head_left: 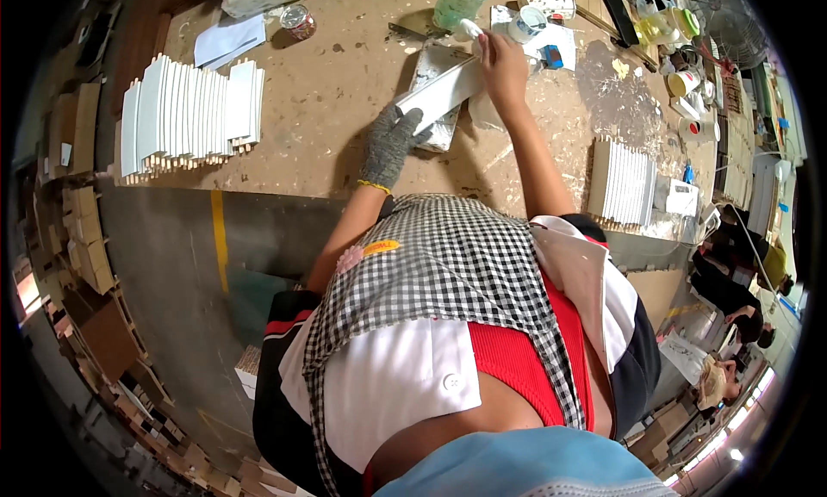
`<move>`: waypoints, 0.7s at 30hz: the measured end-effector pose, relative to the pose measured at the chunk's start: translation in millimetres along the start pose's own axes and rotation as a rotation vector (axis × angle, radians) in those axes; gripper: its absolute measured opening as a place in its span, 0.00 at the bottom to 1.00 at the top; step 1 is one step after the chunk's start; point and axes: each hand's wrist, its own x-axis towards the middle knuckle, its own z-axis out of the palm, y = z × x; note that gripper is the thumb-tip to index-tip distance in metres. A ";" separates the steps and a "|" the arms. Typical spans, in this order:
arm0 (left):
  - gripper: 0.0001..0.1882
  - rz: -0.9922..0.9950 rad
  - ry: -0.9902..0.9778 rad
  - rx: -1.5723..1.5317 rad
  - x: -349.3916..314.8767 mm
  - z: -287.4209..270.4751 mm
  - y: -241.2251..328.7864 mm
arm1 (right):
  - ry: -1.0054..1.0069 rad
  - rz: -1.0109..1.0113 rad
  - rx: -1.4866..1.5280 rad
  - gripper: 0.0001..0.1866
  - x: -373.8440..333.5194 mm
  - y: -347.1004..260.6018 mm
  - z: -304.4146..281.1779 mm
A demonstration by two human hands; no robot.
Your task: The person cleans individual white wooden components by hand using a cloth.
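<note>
My left hand (389, 145), in a grey knit glove with a yellow cuff, is closed on the near end of a flat white board (441, 94). The board slants away to the right, over a paint-spattered white block (442, 137) on the workbench. At its far end is my bare right hand (503, 65), fingers pinched together around a small white wad (469, 29). What the wad is made of is too small to tell, and the hand partly hides the board's end.
White boards with wooden pegs (189, 114) stand in a row at the bench's left; more white boards (620, 183) are at the right edge. Beyond my hands are a green plastic bottle (459, 4), a white tub (527, 23), a blue box (552, 57) and a can (298, 21).
</note>
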 end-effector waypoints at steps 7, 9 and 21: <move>0.17 0.545 0.104 0.968 -1.8 -10.9 -12.7 | -0.286 -0.470 0.115 0.11 -76.4 -66.6 -29.7; 0.17 0.516 0.073 0.845 -3.6 8.6 -5.8 | -0.207 -0.299 0.159 0.08 -63.3 -9.6 -13.5; 0.27 0.724 -0.173 1.398 10.2 -37.4 20.3 | -0.501 0.356 0.052 0.20 -7.2 146.8 -117.7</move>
